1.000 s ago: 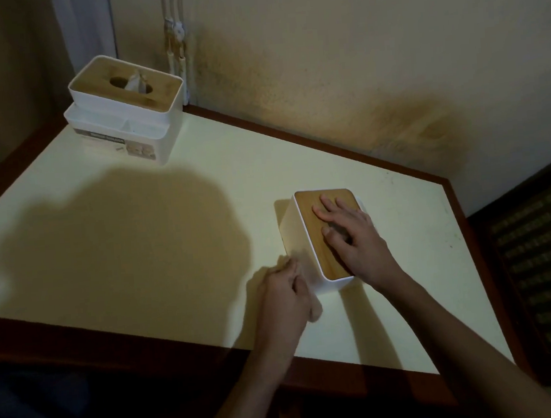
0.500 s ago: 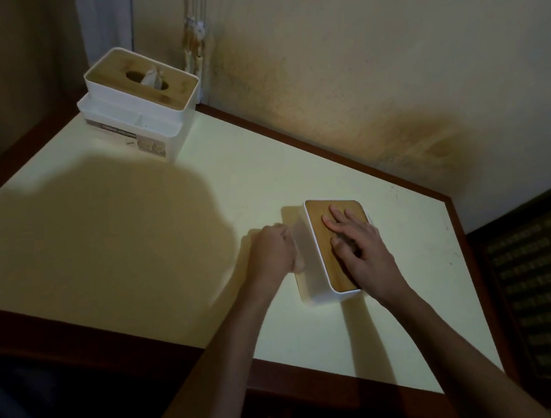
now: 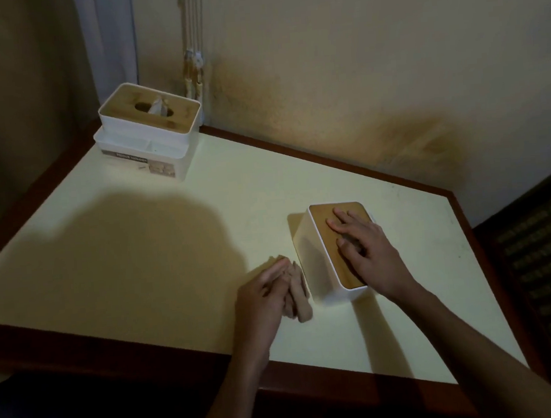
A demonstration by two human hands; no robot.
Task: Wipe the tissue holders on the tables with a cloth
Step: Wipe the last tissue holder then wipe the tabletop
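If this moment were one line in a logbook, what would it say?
step: wiping near tissue holder side | left hand: grips cloth | right hand: flat on wooden lid | far tissue holder: untouched

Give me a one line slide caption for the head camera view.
Left hand wipes a tissue holder's side with a cloth while right hand steadies its lid.

Looking like a dim room in a home or small eatery, can't tell which: cream table w/ dark wood edging sitting vs. a stained, yellowing wall, tissue holder standing in the corner, curtain hanging behind it.
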